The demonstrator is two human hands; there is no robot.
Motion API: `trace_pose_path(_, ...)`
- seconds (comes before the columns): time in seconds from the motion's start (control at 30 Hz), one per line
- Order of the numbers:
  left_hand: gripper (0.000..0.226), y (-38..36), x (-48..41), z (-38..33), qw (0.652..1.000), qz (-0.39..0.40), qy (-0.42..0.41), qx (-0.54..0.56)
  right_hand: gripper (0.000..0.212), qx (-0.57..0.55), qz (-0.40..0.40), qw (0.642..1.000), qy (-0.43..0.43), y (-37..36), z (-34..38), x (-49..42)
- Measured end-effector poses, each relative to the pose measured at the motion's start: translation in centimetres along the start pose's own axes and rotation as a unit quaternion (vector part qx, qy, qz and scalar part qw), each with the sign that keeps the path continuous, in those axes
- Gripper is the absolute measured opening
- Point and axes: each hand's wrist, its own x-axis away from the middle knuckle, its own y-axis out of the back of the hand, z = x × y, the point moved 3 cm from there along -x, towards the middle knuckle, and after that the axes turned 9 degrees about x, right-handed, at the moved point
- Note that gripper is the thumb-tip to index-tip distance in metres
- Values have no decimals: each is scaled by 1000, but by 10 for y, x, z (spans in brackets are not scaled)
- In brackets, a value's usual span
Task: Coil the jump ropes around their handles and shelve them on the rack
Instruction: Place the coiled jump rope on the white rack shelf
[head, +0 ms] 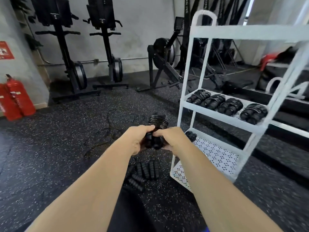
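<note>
Beside rack (217,113) | left hand (138,139), right hand (168,137) grip rope (157,122) (4 mid-shelf)

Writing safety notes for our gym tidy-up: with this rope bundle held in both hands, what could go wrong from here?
1. The left hand and right hand grip only the handles; the coil above them may unwind on the way to the rack.
2. The middle shelf already holds four bundles, so a fifth could push one off.
3. Loose handles and uncoiled rope on the floor nearby could tangle or trip.
</note>
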Motion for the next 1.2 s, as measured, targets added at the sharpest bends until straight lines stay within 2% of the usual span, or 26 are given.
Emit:
trace_pose_path(0.13,12,-26,-15,22,1000,9,14,5,41,-16,-34,999,-30,22,-21,-17)
trace_pose_path(0.27,16,-53,-38,41,999,11,21,24,26,-44,-61,996,-47,47,-42,-43)
trace_pose_path(0.33,23,-66,-52,51,999,10,29,26,24,-61,-77,994,-56,59,-54,-59)
trace_pose_path(0.43,23,-85,-75,66,999,22,43,20,21,-85,-109,988,-65,77,-76,-85)
trace_pose_path(0.6,13,-113,-112,87,995,59,52,-57,23,-114,-192,969,-106,111,-113,-137)
trace_pose_path(0.7,21,-129,-132,96,991,84,40,-100,16,-113,-235,955,-139,132,-132,-167)
trace_pose_path(0.77,12,-139,-144,102,984,101,39,-139,13,-115,-251,950,-143,143,-142,-183)
trace_pose_path(0.87,12,-151,-159,110,975,129,40,-175,14,-118,-266,944,-154,152,-158,-209)
trace_pose_path(0.97,62,-159,-171,119,968,156,63,-184,14,-120,-266,942,-167,153,-173,-228)
trace_pose_path(1.0,63,-162,-174,121,966,160,67,-192,11,-113,-270,942,-166,152,-177,-232)
trace_pose_path(1.2,43,-171,-193,135,958,146,50,-240,4,-120,-317,928,-157,147,-195,-238)
